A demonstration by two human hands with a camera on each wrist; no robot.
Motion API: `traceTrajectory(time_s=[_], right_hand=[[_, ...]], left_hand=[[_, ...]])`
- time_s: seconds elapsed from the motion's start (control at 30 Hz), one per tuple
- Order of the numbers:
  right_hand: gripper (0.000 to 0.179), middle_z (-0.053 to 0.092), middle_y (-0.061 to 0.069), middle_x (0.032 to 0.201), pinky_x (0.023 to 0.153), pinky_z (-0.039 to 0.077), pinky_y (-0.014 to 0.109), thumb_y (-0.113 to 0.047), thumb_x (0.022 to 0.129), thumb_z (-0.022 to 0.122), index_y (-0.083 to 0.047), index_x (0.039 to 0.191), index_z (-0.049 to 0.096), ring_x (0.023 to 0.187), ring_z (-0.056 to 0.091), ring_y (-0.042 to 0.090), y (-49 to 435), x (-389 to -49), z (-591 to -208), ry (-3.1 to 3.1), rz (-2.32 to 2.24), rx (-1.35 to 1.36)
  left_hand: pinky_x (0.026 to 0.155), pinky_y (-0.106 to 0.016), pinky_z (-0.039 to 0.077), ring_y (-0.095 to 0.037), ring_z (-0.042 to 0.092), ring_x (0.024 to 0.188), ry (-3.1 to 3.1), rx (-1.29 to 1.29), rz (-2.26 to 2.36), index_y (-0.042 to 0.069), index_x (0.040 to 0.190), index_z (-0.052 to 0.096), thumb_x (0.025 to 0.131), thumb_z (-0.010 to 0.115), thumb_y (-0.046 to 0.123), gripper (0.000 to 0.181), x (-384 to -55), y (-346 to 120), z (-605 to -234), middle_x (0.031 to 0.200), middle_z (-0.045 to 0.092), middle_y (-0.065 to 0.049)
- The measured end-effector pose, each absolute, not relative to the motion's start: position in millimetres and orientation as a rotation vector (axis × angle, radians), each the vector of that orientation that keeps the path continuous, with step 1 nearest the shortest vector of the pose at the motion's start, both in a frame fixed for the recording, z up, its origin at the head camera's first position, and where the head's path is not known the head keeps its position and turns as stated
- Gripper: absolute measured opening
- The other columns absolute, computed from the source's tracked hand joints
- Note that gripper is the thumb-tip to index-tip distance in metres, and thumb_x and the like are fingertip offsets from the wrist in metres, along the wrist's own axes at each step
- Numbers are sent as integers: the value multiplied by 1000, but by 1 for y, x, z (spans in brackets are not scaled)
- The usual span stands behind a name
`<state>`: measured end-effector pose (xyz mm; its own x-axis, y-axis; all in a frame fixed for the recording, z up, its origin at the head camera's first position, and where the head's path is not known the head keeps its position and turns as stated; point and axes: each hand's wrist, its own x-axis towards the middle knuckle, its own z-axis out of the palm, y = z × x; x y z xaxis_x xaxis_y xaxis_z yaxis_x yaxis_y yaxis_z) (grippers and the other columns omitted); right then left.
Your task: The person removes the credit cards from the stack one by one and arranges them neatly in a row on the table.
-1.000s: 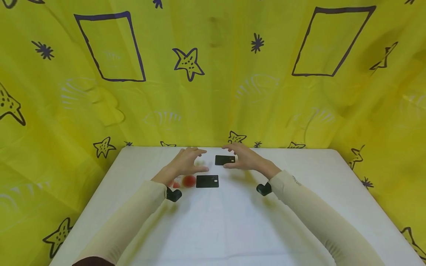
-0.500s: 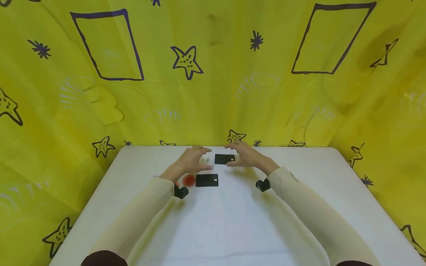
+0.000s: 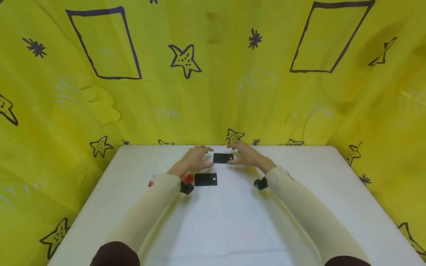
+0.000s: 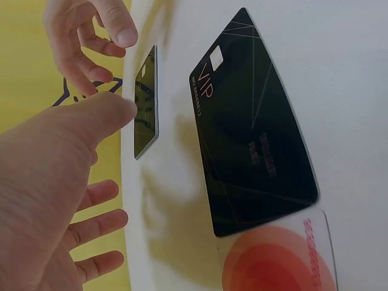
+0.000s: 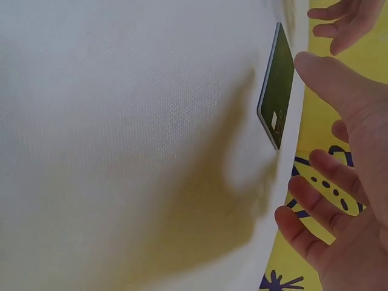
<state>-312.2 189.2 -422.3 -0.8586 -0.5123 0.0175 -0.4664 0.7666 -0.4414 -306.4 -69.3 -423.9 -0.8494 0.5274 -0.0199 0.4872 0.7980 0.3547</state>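
Note:
Two black cards lie on the white table. The far card (image 3: 222, 158) is between my two hands, and the near card (image 4: 254, 127), printed "VIP" with a pale chip square, lies closer to me. My left hand (image 3: 194, 159) hovers left of the far card, fingers spread and thumb apart, holding nothing. On the other side my right hand (image 3: 246, 154) curves loosely around empty space, its thumb overlapping the far card's right end in the head view. A white card with red circles (image 4: 273, 260) touches the near card's left end; my left wrist partly hides it.
Left of my left forearm a white-and-red piece (image 3: 152, 180) shows on the table (image 3: 253, 229). A yellow curtain (image 3: 213, 92) with starfish drawings hangs behind the table's far edge. Dark heart-shaped pieces (image 3: 261, 184) sit at both wrists.
My left hand has moved right, closer to the far black card, uncovering the white-and-red piece at the left. My right hand has shifted slightly. The cards stay where they were.

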Motion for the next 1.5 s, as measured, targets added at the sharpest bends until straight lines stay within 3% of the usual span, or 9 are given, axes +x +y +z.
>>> traceTrajectory(time_s=[0.33,0.8,1.27,1.5], right_hand=[[69,60,18,134,106,45,53,-29,87,84,-6,145,55,122,56,35,190,-318,-429,2818,-689,-685],[57,67,18,126,103,47,50,-21,87,83,0,136,63,116,60,34,192,-324,-438,2808,-680,-720],[47,65,15,130,102,46,47,-23,88,82,-2,129,70,114,56,30,194,-326,-438,2791,-695,-645],[46,64,16,133,106,44,50,-22,89,82,-2,128,70,122,55,33,194,-326,-440,2804,-696,-648]], left_hand=[[114,-53,36,-30,52,128,2861,789,509,14,145,57,95,71,34,56,-317,-57,-430,136,61,-10],[106,-53,42,-34,53,124,2869,805,382,13,147,56,94,71,37,61,-322,-48,-434,137,59,-14],[109,-52,40,-33,51,128,2843,795,327,13,143,61,95,73,38,55,-326,-45,-433,139,57,-12],[109,-52,40,-33,53,124,2838,779,337,12,138,64,96,74,35,49,-328,-43,-432,134,59,-12]])
